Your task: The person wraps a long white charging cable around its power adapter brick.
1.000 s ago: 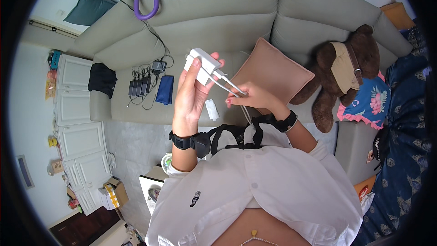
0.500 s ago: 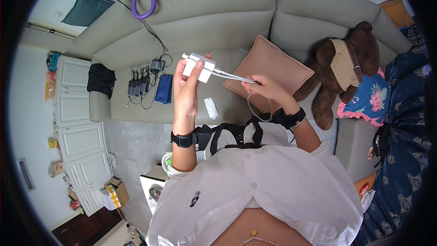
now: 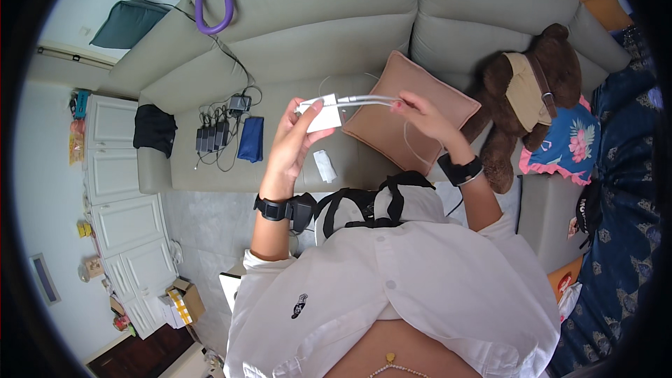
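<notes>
Head view: left hand fingers pinch a white adapter, right hand fingers pinch its cable, kept taut between them.

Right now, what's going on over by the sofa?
A person in a white shirt is working with both hands above a grey-green sofa. The left hand holds a small white boxy adapter, while the right hand pinches the thin white cable running from it, stretched between the two hands. A tan square cushion and a brown teddy bear sit on the sofa.
</notes>
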